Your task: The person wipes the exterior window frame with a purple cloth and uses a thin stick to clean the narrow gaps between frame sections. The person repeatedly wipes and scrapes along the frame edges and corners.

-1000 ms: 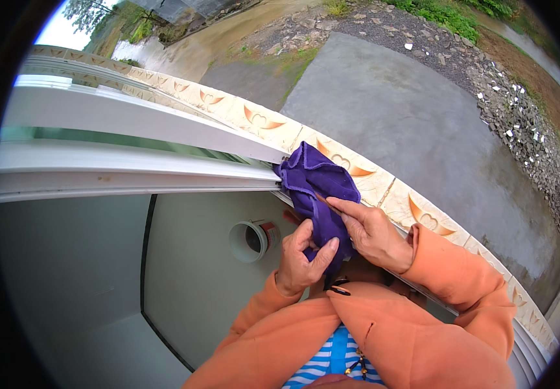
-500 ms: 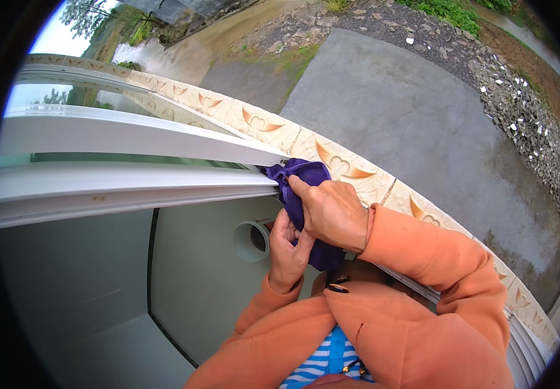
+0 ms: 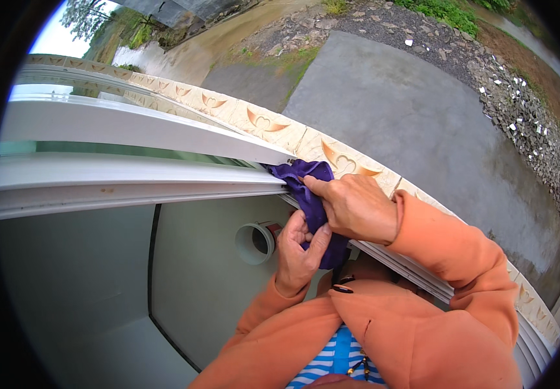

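Observation:
A purple cloth (image 3: 306, 178) lies bunched over the white window frame rail (image 3: 137, 188), next to the tiled sill. My right hand (image 3: 354, 207) presses down on the cloth at the rail, fingers closed over it. My left hand (image 3: 299, 249) grips the cloth's hanging lower end just below the rail. Both arms wear orange sleeves.
A beige tiled ledge (image 3: 273, 126) with orange motifs runs along the outside of the frame. Below it lie a grey concrete slab (image 3: 409, 110) and gravel. A short white pipe end (image 3: 255, 243) sticks out of the grey wall under the rail.
The cloth has gone from spread over the tiled ledge to bunched at the rail. My right hand slid left onto the rail; my left hand stayed on the lower end.

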The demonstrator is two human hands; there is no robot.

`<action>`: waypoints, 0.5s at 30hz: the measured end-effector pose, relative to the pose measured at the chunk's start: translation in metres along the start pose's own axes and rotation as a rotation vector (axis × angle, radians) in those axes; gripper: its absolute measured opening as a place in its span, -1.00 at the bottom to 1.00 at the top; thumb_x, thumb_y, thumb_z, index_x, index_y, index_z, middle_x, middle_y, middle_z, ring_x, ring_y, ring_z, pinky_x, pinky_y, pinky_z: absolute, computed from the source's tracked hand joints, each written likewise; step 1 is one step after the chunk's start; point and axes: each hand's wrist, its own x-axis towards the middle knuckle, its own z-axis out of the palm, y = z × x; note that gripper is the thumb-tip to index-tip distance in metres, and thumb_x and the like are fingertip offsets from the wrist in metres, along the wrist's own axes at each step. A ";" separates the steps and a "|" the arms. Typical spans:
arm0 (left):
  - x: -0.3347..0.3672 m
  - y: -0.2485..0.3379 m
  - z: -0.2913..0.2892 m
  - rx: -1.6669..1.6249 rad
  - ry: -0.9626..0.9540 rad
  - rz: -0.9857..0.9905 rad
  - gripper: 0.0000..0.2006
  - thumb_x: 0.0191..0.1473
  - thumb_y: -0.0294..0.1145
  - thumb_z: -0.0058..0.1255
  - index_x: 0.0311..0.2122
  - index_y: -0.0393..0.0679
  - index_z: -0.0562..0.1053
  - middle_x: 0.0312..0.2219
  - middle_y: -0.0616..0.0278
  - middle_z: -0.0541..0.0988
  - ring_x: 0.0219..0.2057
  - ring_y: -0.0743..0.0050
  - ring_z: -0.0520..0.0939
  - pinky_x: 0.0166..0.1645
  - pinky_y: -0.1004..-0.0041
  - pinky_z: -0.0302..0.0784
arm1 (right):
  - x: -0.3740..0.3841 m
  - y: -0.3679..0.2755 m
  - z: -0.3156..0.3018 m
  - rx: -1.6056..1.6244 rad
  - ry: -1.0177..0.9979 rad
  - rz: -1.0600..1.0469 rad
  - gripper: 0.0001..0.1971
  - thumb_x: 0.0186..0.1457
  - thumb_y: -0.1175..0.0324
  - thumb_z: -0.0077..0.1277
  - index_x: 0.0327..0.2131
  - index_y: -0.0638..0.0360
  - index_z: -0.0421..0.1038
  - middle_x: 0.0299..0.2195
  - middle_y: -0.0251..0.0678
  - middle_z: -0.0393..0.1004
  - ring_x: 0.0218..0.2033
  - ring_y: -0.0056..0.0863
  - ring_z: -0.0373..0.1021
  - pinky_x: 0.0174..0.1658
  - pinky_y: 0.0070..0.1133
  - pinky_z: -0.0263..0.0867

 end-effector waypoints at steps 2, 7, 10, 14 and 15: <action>-0.002 -0.001 -0.001 -0.013 -0.041 0.019 -0.68 0.17 -0.54 0.02 0.02 -0.35 0.33 -0.18 0.23 0.54 -0.20 0.71 0.52 -0.16 0.66 0.45 | 0.001 -0.001 0.000 0.005 -0.017 0.051 -0.79 -0.17 0.46 0.05 -0.38 0.33 0.42 -0.63 0.01 0.46 -0.53 0.01 0.46 -0.48 -0.19 0.32; 0.006 -0.007 -0.014 0.011 0.032 0.038 -0.76 0.19 -0.49 0.00 -0.05 -0.30 0.35 -0.25 0.29 0.52 -0.28 0.78 0.49 -0.25 0.71 0.40 | 0.016 0.003 0.037 0.047 0.205 -0.061 -0.58 -0.10 0.51 -0.03 -0.06 0.25 0.46 -0.67 0.05 0.43 -0.61 0.01 0.42 -0.51 -0.23 0.31; 0.000 -0.011 -0.012 0.062 -0.015 0.063 -0.77 0.18 -0.53 -0.02 -0.06 -0.30 0.35 -0.28 0.33 0.49 -0.31 0.78 0.47 -0.27 0.71 0.40 | -0.007 0.011 0.049 -0.074 0.216 -0.017 -0.49 -0.12 0.44 0.06 0.00 0.30 0.41 -0.67 -0.02 0.44 -0.62 -0.09 0.43 -0.55 -0.28 0.28; -0.014 -0.013 -0.014 0.005 -0.023 0.030 -0.70 0.17 -0.58 -0.07 0.02 -0.35 0.31 -0.17 0.25 0.50 -0.20 0.70 0.50 -0.15 0.65 0.44 | -0.039 -0.006 0.050 -0.307 0.366 -0.123 -0.41 -0.16 0.39 0.09 0.04 0.35 0.39 -0.68 -0.19 0.47 -0.66 -0.24 0.44 -0.57 -0.41 0.24; -0.014 -0.013 -0.018 -0.024 -0.040 0.057 -0.67 0.17 -0.59 -0.08 0.05 -0.36 0.29 -0.13 0.22 0.49 -0.15 0.67 0.50 -0.10 0.63 0.43 | -0.036 -0.014 0.050 -0.353 0.311 -0.052 -0.42 -0.16 0.38 0.08 0.04 0.35 0.39 -0.68 -0.19 0.47 -0.66 -0.24 0.43 -0.57 -0.41 0.24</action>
